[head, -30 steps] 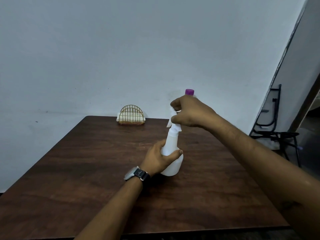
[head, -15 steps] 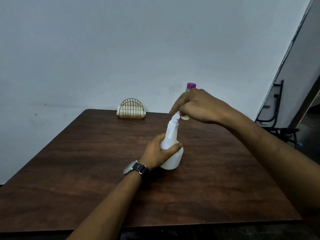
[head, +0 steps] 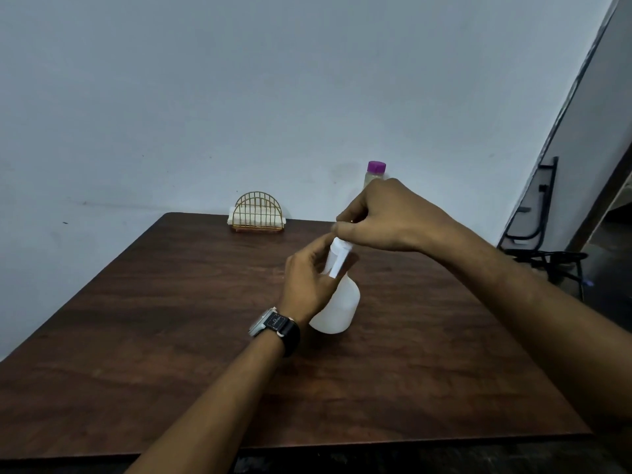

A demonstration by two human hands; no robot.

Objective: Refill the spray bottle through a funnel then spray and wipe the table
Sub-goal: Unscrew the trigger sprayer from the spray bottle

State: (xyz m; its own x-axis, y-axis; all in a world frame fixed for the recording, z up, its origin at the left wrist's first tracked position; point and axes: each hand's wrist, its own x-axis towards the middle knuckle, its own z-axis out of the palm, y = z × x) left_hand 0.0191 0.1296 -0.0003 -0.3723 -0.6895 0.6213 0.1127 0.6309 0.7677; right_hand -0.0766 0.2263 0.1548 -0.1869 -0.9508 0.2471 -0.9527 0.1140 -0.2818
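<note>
HEAD VIEW: A dark wood-grain table (head: 136,336) is seen filling the lower frame, its far edge set against a pale wall (head: 205,97) and its near edge cut across the bottom of the picture. Broad stretches of bare tabletop are left open to the left of the arms and beyond the right forearm. At the far edge a gold wire napkin holder (head: 259,212), stocked with white napkins (head: 233,213), is placed left of centre. A clear bottle with a purple cap (head: 376,167) is partly hidden behind the right hand (head: 386,217). Off the table's right side, a black metal chair (head: 543,256) is seen near the wall.

A white plastic spray bottle (head: 337,309) is stood upright near the table's middle, well apart from every edge. Its body is rounded and wide at the base and narrowed to a slim neck. It is topped by a white spray head (head: 340,246) with a flat trigger (head: 337,266) hanging down its front. Whether liquid is inside cannot be told.

The bottle's neck is gripped by the left hand (head: 307,285), whose fingers are curled round it from the left, thumb raised towards the spray head. A dark-strapped wristwatch (head: 273,325) is worn on that wrist. The top of the spray head is pinched from above by the right hand, its fingertips bunched closed on it. The bottle's wide base is left below both hands, resting on the table.
</note>
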